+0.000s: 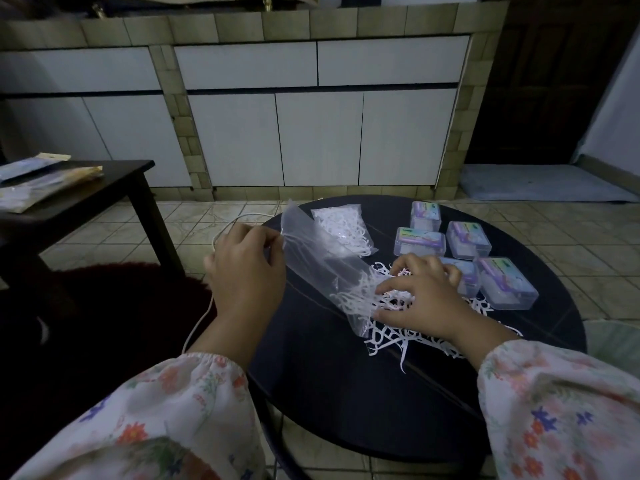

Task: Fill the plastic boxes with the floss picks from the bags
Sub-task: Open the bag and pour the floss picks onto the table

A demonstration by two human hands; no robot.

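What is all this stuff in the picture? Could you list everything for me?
Round table: one, black, in front of the person.
Opened bag: one, clear, nearly empty, lifted at its far end, mouth down on the table.
Sealed bag: one, clear, full of white picks, lying behind the opened one.
Loose floss picks: a heap, white, spilled at the opened bag's mouth.
Plastic boxes: five, clear with coloured labels, lids shut, on the table's right side.
Side table: one, dark, at left, with packets on it.
Cable: one, white, on the left.
Cabinets: white doors, back wall.
Mat: one, grey, far right floor.
Left hand: pinches the opened bag.
Right hand: spread on the picks.
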